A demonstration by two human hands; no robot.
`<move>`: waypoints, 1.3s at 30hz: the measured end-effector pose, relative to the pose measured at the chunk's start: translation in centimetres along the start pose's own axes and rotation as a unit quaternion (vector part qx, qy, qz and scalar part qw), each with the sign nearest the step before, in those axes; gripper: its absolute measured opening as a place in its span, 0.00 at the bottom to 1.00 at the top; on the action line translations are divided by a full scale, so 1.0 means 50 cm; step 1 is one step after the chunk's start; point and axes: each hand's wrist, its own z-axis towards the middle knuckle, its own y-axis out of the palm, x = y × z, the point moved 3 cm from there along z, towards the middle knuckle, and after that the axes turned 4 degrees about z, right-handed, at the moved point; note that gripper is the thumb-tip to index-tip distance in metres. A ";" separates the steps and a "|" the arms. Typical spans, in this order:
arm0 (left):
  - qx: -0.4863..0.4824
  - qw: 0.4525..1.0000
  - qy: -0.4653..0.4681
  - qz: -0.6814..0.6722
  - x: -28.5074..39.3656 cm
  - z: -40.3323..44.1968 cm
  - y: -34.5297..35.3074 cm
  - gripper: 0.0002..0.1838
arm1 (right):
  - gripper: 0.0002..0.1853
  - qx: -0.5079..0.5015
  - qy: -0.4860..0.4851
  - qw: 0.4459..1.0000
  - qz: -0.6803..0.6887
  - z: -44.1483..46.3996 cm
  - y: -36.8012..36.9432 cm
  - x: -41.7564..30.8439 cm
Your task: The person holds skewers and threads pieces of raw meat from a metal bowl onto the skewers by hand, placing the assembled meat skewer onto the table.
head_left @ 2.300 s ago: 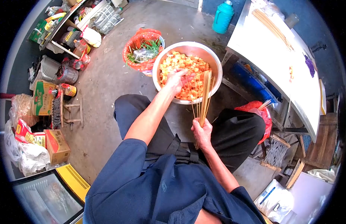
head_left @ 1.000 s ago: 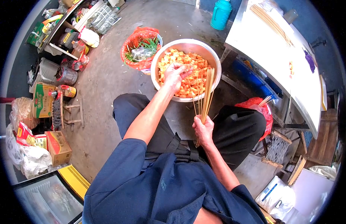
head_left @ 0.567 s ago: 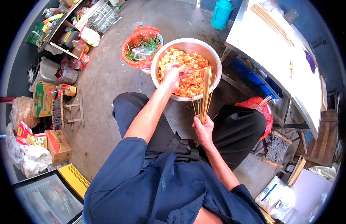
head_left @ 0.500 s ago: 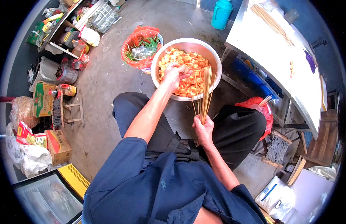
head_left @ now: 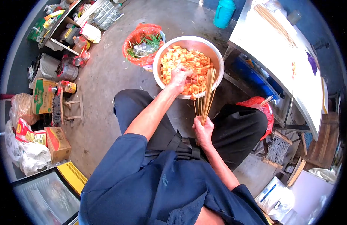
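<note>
A wide metal bowl [head_left: 219, 71] full of orange-red coated food cubes [head_left: 181, 56] stands on the floor in front of my knees. My left hand [head_left: 179, 77] is over the near part of the bowl, its fingers curled together; anything small inside them is hidden. Lower down and to the right, my right hand [head_left: 203, 129] is wrapped round a bundle of thin wooden skewers [head_left: 208, 93], which point up towards the bowl. A few skewers fan out at the bundle's left side, and one food cube [head_left: 193, 96] sits at the tip of the leftmost.
Left of the bowl is a bucket lined with a red bag [head_left: 134, 39], holding greens. A white table [head_left: 270, 48] with more skewers [head_left: 274, 24] stands at the right. A red bag [head_left: 269, 116] lies beside my right knee. A teal flask [head_left: 224, 14] stands behind.
My left hand's fingers have curled in more tightly. A food cube now shows at the tip of the leftmost skewer. My right hand keeps its hold on the bundle, and the view has shifted slightly.
</note>
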 end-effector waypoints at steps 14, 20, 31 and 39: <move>0.025 0.999 0.014 -0.037 0.001 -0.009 0.003 0.09 | 0.05 -0.001 0.043 0.998 0.035 0.007 0.003 -0.007; 0.024 0.999 0.007 -0.032 -0.010 -0.019 0.012 0.10 | 0.05 -0.011 0.048 0.997 0.065 -0.011 0.011 -0.005; -0.029 0.999 -0.019 0.023 -0.023 -0.051 0.041 0.12 | 0.05 0.005 0.094 0.989 0.112 0.015 0.024 -0.043; -0.035 0.999 0.004 0.021 -0.067 -0.037 0.034 0.14 | 0.05 0.018 0.089 0.984 0.153 0.032 0.029 -0.051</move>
